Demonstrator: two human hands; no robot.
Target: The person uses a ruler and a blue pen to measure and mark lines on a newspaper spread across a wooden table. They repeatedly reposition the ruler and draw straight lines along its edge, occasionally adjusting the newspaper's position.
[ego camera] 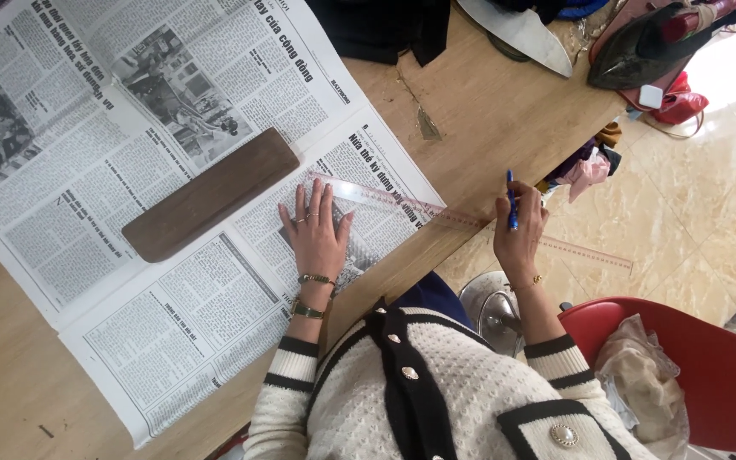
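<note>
Left hand point(317, 234) flat on newspaper point(172, 332), grip spread; right hand point(519, 230) pinching pen point(511, 198).

Left of the left grip point(317, 234) a wooden block point(211, 194) bars the newspaper point(87, 145); bare bench point(487, 111) lies open beyond the right grip point(517, 230), a red chair point(709, 366) behind it.
</note>
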